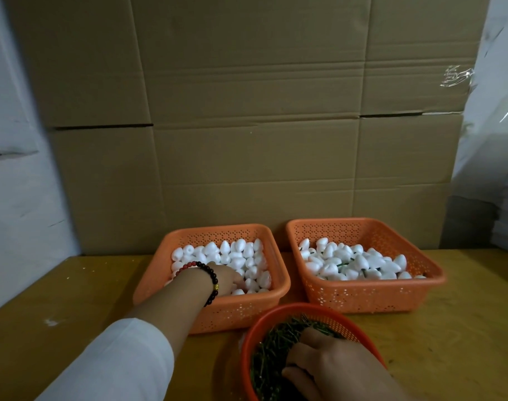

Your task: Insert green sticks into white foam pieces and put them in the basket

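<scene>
Two hands work at once in the lower half of the frame. At left centre, the left hand [225, 277], with a beaded bracelet [209, 280] at the wrist, reaches down into the left orange basket [157, 287], which is filled with plain white foam pieces [241, 253]. Its fingertips are buried among the pieces, so whether they pinch one cannot be told. A good pick here means taking one piece alone and turning its flat end toward the other hand.

At lower centre, the round orange bowl [276, 314] holds a tangle of green sticks [271, 345]. The right hand [325, 363] rests on the pile, fingers curled down into it; whether a stick is caught between them is hidden. The sticks lie crossed, so drawing out a single one by its end would likely avoid dragging others along.

At right centre stands the right orange basket [362, 293], holding finished foam pieces [360, 263] with green stems showing among them. It sits just beside the left basket on the yellow table [464, 342], so the drop-off is short.
</scene>
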